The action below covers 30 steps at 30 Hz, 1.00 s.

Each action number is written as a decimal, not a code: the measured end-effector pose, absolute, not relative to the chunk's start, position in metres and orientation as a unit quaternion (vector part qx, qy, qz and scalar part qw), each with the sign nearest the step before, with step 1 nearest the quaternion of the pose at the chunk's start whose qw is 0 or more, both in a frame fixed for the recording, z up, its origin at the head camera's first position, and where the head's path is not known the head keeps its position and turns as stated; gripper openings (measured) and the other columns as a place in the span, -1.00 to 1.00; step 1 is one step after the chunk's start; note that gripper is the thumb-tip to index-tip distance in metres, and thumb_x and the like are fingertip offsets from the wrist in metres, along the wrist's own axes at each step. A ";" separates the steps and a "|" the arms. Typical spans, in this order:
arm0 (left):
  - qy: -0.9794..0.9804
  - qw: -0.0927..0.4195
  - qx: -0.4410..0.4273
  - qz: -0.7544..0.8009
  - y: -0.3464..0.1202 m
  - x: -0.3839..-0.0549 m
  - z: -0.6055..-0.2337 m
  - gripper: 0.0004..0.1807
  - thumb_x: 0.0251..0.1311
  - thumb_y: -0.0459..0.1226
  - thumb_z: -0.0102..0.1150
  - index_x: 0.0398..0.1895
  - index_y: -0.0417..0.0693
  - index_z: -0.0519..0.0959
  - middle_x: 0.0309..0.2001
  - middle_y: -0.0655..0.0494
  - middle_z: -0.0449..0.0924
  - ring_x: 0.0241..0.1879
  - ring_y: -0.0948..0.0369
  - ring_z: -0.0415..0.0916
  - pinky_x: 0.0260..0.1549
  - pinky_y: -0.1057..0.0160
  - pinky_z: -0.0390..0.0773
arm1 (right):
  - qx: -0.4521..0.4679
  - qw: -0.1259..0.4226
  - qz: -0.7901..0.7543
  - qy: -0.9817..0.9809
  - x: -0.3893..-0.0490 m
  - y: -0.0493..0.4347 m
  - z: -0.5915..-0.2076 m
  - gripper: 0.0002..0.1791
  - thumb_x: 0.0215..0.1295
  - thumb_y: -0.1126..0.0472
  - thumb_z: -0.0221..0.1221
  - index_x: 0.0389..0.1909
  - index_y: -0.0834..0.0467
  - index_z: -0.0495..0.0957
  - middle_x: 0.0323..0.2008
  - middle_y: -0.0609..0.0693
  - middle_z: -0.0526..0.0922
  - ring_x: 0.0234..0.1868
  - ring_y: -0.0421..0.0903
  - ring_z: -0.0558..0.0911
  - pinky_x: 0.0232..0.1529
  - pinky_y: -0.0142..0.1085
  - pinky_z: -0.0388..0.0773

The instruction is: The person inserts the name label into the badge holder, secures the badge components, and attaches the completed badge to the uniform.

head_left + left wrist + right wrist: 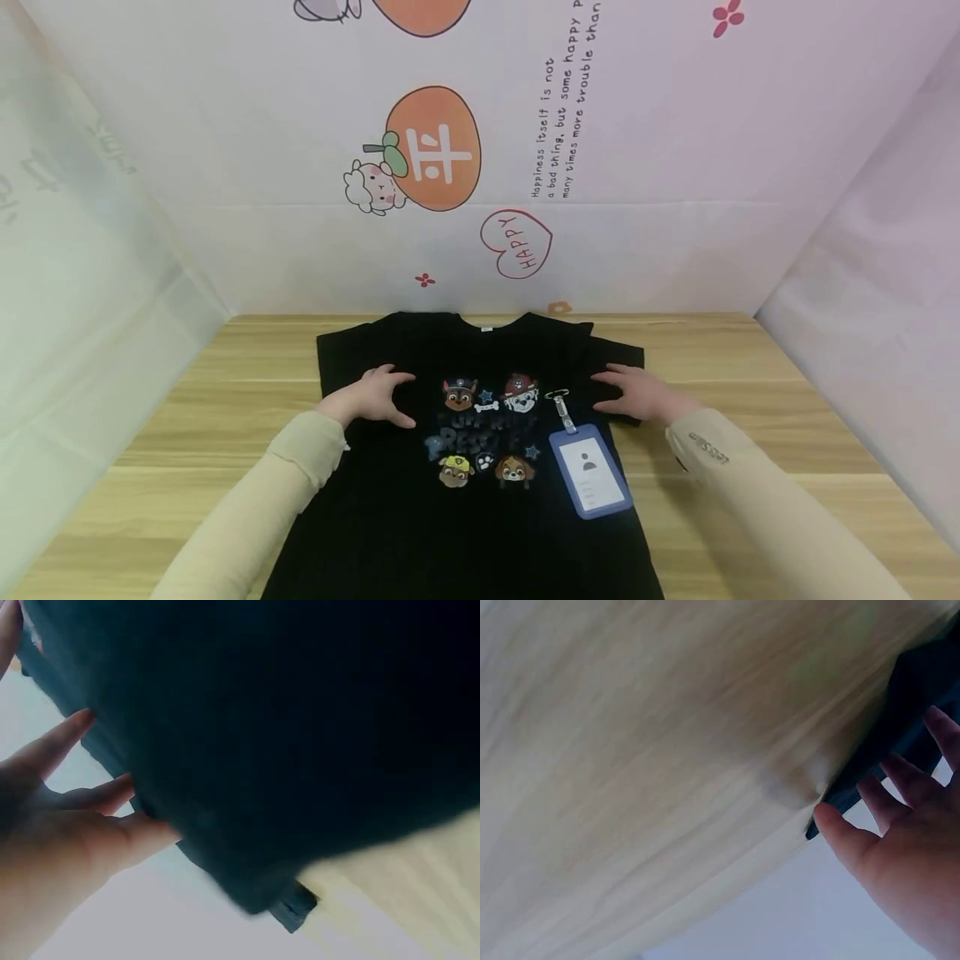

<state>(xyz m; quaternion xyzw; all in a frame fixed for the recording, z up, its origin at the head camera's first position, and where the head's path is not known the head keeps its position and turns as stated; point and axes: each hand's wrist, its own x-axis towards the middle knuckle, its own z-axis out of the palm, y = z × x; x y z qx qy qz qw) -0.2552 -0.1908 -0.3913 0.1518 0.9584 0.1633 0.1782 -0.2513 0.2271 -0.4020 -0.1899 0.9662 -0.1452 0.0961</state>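
A black T-shirt [480, 542] with cartoon dog faces on its chest lies spread on the table, collar toward the back wall. Over its left sleeve side is my left hand [372, 395], fingers spread and holding nothing. In the left wrist view, those fingertips [82, 718] overlap the dark cloth's edge. My right hand [637, 393] is at the right sleeve [618, 357], its fingers loosely extended; the right wrist view shows them right by the black fabric [911, 712]. A blue-framed ID badge [591, 471] with a metal clip and safety pin [557, 393] lies on the shirt's right side.
The wood-grain table [750, 375] extends to both sides of the shirt. A white printed sheet [637, 250] rises as a wall at the table's back edge. Pale sheets [82, 275] also stand at the left and right.
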 end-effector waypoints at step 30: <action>0.957 0.209 0.148 0.132 -0.191 -0.263 -0.394 0.06 -0.09 0.00 0.45 0.47 0.03 0.07 0.48 -0.32 -0.26 0.40 -0.38 -0.31 0.28 -0.39 -0.11 | -0.153 0.150 -0.081 0.973 -0.258 0.268 -0.408 -0.12 0.24 -0.33 0.01 0.41 0.14 0.11 0.40 0.42 -0.03 0.29 0.58 0.01 0.18 0.46 -0.04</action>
